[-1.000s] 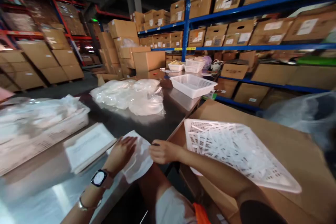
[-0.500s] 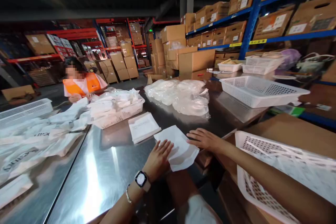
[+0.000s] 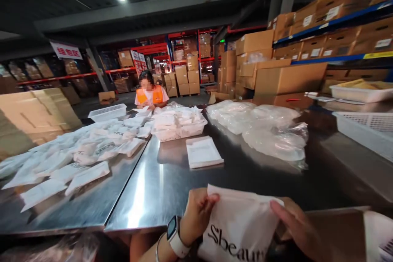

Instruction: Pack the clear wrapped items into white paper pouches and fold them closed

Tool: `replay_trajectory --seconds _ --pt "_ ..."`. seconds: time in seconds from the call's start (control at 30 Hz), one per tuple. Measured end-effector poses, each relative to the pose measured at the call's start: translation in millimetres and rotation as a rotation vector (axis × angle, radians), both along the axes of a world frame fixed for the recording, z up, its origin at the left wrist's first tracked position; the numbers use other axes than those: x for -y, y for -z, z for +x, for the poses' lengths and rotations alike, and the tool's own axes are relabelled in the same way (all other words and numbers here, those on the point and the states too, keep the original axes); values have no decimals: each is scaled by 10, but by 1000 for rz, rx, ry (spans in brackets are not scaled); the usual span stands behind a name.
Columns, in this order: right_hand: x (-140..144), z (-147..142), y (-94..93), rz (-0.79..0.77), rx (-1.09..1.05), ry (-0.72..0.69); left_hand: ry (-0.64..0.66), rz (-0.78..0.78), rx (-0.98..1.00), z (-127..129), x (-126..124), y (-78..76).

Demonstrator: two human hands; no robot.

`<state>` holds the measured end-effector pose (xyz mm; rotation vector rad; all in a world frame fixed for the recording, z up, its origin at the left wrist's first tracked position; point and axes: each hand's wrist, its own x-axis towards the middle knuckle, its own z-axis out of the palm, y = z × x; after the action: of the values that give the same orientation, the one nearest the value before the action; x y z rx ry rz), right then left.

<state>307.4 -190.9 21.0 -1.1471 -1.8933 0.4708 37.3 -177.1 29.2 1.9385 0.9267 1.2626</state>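
Note:
A white printed pouch [image 3: 239,223] with dark lettering hangs upright at the near edge of the table, held up by its top corners. My left hand [image 3: 198,213], with a watch on the wrist, pinches the upper left corner. The upper right corner is gripped by my right hand [image 3: 294,221], thumb in front and fingers behind. The pouch's lower end runs out of view. Beyond it, a small flat stack of white pouches [image 3: 204,152] lies on the metal table [image 3: 166,196].
White pouches [image 3: 98,147] cover the left table. A filled white basket [image 3: 181,131] and clear plastic bags [image 3: 270,131] stand farther back. A co-worker in an orange vest [image 3: 150,95] sits across. At right is another white basket [image 3: 365,131]; cartons [image 3: 288,80] are piled behind.
The pouch lay flat under my hands on the table; now both hands hold it raised upright, lettering showing. The view has turned left.

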Motion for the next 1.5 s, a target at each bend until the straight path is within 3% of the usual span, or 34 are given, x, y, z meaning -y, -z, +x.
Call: replay_trajectory --seconds 0.07,0.1,0.2,0.3,0.4,0.63,0.7,0.8,0.93,1.07,1.27,1.5 --pt "-31 -211 -123 -123 -138 167 -67 -180 195 -13 2 -89" --pt "-75 -306 -187 -158 -176 184 -90 -243 272 -27 -20 -123" --pt "-235 -522 -350 -201 -223 119 -170 -289 340 -121 -105 -201" --pt "-344 -645 -386 -134 -202 44 -252 -245 278 -253 -150 -199" --pt "-408 -728 -212 -3 -142 -39 -320 -219 243 -346 -178 -21" --pt "-506 -827 573 343 47 -53 -409 -237 141 -410 -97 682" --pt "-489 -829 681 444 34 -16 -421 -211 102 -432 -28 798" --pt "-474 -851 701 510 -29 -25 -436 -204 52 -463 24 864" --pt "-553 -941 639 300 -142 -55 -503 -192 66 -451 -28 830" --pt "-695 -1060 623 110 -182 134 -655 -190 128 -356 -119 773" --pt "-843 -1177 788 80 -89 340 -713 -193 63 -270 -211 718" --pt "-901 -1199 941 15 252 365 -781 -171 -124 -287 -261 818"
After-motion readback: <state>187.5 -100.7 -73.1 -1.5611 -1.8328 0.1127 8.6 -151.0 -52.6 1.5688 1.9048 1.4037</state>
